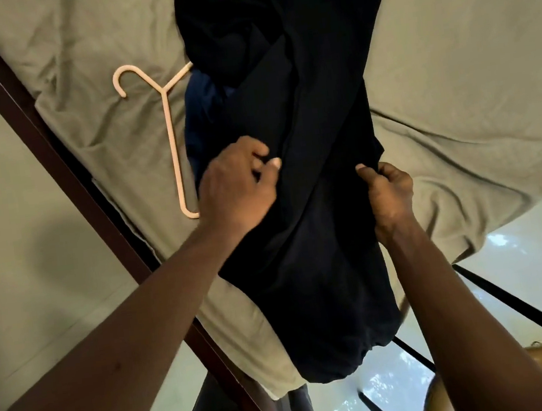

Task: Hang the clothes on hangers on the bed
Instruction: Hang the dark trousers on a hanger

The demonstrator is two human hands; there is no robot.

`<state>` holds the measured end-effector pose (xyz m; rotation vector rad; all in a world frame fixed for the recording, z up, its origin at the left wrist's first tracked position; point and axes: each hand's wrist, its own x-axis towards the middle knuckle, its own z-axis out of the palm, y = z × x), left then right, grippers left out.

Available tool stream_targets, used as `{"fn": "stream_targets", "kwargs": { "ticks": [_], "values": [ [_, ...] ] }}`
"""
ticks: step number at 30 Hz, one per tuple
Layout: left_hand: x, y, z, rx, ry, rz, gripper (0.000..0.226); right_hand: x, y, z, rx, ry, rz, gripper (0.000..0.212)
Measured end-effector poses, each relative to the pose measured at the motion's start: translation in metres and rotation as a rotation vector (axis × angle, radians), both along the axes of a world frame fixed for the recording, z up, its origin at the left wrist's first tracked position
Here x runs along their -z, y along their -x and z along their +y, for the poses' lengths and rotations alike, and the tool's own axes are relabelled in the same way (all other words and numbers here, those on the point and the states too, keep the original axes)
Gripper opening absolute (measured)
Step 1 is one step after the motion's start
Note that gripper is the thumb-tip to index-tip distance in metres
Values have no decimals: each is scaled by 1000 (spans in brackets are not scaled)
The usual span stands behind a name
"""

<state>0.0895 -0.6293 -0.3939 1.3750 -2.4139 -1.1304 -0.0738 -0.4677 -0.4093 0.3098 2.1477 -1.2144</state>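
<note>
Left hand [237, 180] is closed in a pinch on the left edge of the dark garment [300, 201], thumb and fingers gathering a fold of cloth. Right hand [389, 190] is closed on the garment's right edge, level with the other, so the cloth is stretched between the two. The garment lies lengthwise on the bed [450, 63], its near end drooping over the bed's near edge and its far end twisted and bunched. A pale plastic hanger [171, 142] lies on the sheet just left of the garment; its hook points far-left, one arm runs under the cloth, and the near end sits beside the left hand.

Risks, as I judge them: the hanger is partly buried, so pulling the cloth could drag or flip it. The heavy near end may slide the whole piece off the bed once a grip loosens. The twist at the far end could carry onto the hanger and leave the garment hanging crooked.
</note>
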Motion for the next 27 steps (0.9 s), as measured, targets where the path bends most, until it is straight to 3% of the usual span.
{"fn": "stream_targets", "kwargs": {
  "ticks": [3, 5, 7, 10, 13, 15, 17, 19, 21, 23, 25, 27],
  "values": [
    [2, 39, 16, 13, -180, -105, 53, -3, 5, 5, 48, 133, -139, 3],
    [5, 57, 16, -39, -202, -126, 41, -6, 8, 8, 79, 234, -231, 19],
    [5, 65, 8, -238, -358, 10, 22, -8, 10, 11, 98, 277, -255, 26],
    [1, 52, -8, -661, -571, 315, 17, -6, 16, 14, 198, 233, -200, 15],
    [-2, 22, -22, -869, -689, 472, 16, 4, 24, 20, 221, 166, -197, 11],
    [-6, 6, -27, -835, -866, 494, 15, 7, 27, 22, 146, 178, -287, 21],
    [-8, -7, -30, -694, -977, 346, 20, 4, 27, 19, 26, 209, -391, 33],
    [-5, -18, -32, -582, -946, 158, 25, 0, 27, 13, -75, 237, -410, 39],
    [1, -23, -34, -581, -738, 55, 17, -5, 22, 2, -141, 211, -242, 33],
    [7, -26, -31, -603, -524, 24, 16, -16, 5, -13, -325, 29, 140, 23],
    [12, -27, -28, -618, -415, 4, 16, -35, -23, -26, -540, -76, 467, 29],
    [18, -29, -26, -636, -396, -3, 12, -48, -49, -37, -799, -112, 567, 42]
  ]
}}
